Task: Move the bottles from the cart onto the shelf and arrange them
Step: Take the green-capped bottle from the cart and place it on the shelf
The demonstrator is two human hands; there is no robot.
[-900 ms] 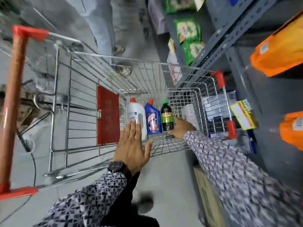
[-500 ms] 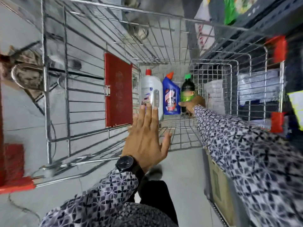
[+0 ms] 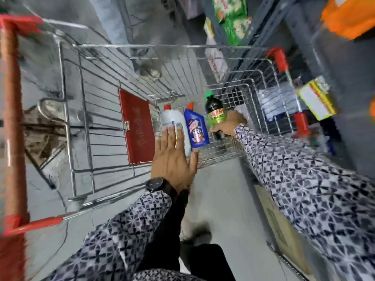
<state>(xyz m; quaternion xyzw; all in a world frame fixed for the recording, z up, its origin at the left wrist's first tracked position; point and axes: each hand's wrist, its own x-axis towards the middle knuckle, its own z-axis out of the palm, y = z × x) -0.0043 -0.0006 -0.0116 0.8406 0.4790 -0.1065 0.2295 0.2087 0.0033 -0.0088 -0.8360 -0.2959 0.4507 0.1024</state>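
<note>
A wire shopping cart (image 3: 85, 122) with red trim stands below me. At its far end are three bottles: a white one with a red cap (image 3: 172, 120), a blue one with an orange cap (image 3: 195, 128) and a dark soda bottle with a green cap and green label (image 3: 214, 110). My right hand (image 3: 227, 124) is wrapped around the soda bottle's lower body, and the bottle tilts, lifted a little off the cart floor. My left hand (image 3: 174, 163) hovers flat with fingers spread in front of the white bottle, holding nothing.
A grey metal shelf (image 3: 345, 94) runs along the right, holding orange packs (image 3: 349, 17), green packs (image 3: 233, 19) and a yellow box (image 3: 316, 98). A cardboard box (image 3: 282, 232) sits on the floor by the shelf. The cart's red child-seat flap (image 3: 136, 126) stands left of the bottles.
My right hand has closed on the soda bottle and raised and tilted it away from the blue bottle. The left hand stays spread near the white bottle. The view has swung.
</note>
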